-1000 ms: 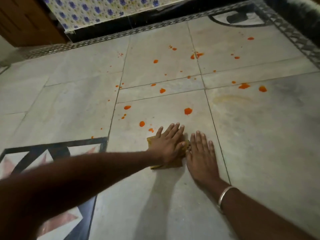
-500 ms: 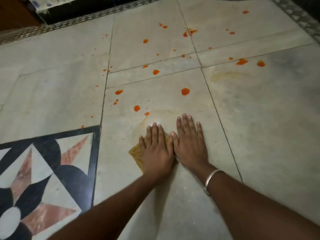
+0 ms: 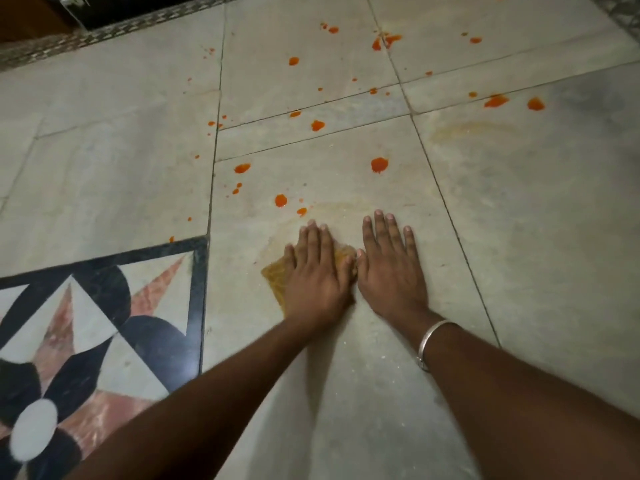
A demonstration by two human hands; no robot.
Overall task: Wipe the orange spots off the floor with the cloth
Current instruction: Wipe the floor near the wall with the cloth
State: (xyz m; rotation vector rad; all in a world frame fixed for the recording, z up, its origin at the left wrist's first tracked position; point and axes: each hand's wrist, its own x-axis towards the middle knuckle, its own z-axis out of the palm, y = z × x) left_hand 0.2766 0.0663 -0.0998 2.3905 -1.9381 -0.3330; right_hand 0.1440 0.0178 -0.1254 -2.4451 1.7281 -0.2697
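On the floor (image 3: 519,237), my left hand (image 3: 313,278) presses flat on the cloth (image 3: 273,277) — right hand (image 3: 391,268) flat beside it, fingers straight; orange spots (image 3: 379,164) beyond.

Left hand (image 3: 317,271) hides most of the cloth (image 3: 273,278).

My left hand (image 3: 317,282) lies on the cloth (image 3: 273,277) on the floor (image 3: 519,237), my right hand (image 3: 391,268) just beside it. Spots (image 3: 379,164) lie scattered beyond both hands; an inlaid panel (image 3: 86,323) sits to their left.
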